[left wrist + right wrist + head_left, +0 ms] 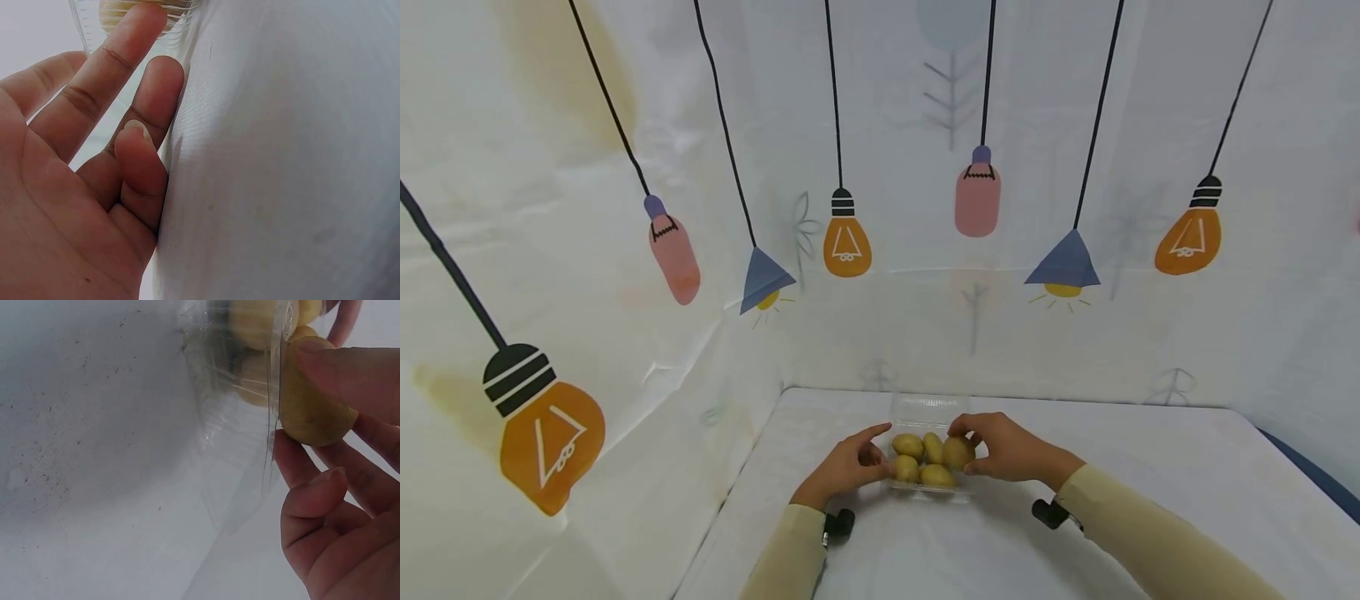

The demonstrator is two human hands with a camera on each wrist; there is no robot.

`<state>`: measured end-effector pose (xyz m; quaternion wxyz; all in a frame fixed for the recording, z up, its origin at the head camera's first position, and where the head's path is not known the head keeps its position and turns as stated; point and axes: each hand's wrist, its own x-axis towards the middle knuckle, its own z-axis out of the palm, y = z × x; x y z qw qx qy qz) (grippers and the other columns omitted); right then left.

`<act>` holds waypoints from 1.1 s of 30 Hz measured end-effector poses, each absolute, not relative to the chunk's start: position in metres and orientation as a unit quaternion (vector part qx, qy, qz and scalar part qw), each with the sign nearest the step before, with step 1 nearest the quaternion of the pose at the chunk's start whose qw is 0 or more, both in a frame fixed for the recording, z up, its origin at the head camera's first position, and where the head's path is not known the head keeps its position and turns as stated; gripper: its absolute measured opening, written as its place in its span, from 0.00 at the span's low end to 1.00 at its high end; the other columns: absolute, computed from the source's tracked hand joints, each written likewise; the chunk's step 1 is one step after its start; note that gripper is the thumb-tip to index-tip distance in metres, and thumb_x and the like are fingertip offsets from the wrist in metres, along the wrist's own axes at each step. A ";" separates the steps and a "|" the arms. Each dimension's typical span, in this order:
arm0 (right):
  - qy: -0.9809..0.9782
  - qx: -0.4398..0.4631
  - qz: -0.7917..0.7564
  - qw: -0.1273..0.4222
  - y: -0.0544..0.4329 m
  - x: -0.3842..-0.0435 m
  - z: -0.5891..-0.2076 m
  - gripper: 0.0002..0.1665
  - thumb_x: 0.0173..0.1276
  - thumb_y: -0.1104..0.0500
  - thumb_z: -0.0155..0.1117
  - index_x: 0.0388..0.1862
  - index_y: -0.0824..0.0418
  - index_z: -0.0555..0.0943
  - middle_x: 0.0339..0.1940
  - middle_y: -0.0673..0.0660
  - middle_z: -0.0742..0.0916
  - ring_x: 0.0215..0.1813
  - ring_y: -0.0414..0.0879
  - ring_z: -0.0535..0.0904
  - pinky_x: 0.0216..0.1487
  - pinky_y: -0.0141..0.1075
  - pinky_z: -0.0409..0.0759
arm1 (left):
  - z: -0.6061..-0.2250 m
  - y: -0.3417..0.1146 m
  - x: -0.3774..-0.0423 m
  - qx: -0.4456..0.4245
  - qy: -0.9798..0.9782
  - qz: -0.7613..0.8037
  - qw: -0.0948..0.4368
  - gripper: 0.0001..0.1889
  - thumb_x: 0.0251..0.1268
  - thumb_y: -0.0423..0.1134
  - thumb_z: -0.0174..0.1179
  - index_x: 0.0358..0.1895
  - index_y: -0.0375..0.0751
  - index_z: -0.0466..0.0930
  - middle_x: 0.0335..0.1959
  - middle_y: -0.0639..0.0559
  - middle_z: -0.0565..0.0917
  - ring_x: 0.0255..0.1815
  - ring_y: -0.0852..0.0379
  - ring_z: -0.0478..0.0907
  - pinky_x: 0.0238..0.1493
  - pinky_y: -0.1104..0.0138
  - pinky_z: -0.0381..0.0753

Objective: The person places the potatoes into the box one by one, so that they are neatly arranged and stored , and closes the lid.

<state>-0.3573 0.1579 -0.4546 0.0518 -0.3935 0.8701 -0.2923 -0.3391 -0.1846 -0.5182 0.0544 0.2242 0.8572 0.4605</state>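
A clear plastic clamshell container [917,493] sits on the table with several yellow-skinned potatoes [908,446] in it. Its transparent lid [929,408] is flipped back toward the wall. My right hand [1017,450] grips another potato [317,406] between thumb and fingers, at the container's right-hand rim. In the right wrist view that potato sits right at the rim, close to the others. My left hand [848,465] is at the container's left side, fingers spread and loosely bent. A fingertip overlaps the ribbed plastic wall in the left wrist view.
A white cloth covers the table [1120,492]. Behind it and to the left hang white sheets [895,317] printed with lamps and bulbs. Each wrist wears a small black camera [1049,513] over a beige sleeve.
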 end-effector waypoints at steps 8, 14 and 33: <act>0.878 -0.394 -0.265 0.060 0.153 -0.361 -0.459 0.31 0.60 0.65 0.83 0.62 0.56 0.82 0.57 0.43 0.86 0.55 0.43 0.82 0.56 0.50 0.83 | -0.518 -0.184 -0.340 0.227 0.855 0.462 0.056 0.43 0.69 0.51 0.72 0.83 0.47 0.63 0.41 0.59 0.85 0.44 0.58 0.82 0.51 0.61 0.80; 0.889 -0.380 -0.248 0.063 0.149 -0.359 -0.459 0.31 0.58 0.65 0.84 0.61 0.55 0.83 0.56 0.43 0.86 0.57 0.44 0.82 0.59 0.49 0.82 | -0.519 -0.184 -0.339 0.227 0.857 0.459 0.057 0.44 0.68 0.51 0.72 0.83 0.46 0.63 0.41 0.58 0.85 0.44 0.59 0.81 0.51 0.61 0.80; 0.909 -0.333 -0.248 0.039 0.149 -0.358 -0.459 0.27 0.49 0.60 0.87 0.49 0.53 0.87 0.47 0.46 0.89 0.56 0.55 0.81 0.57 0.54 0.79 | -0.519 -0.184 -0.342 0.235 0.858 0.454 0.048 0.43 0.69 0.52 0.71 0.82 0.43 0.64 0.41 0.58 0.84 0.42 0.58 0.81 0.50 0.61 0.79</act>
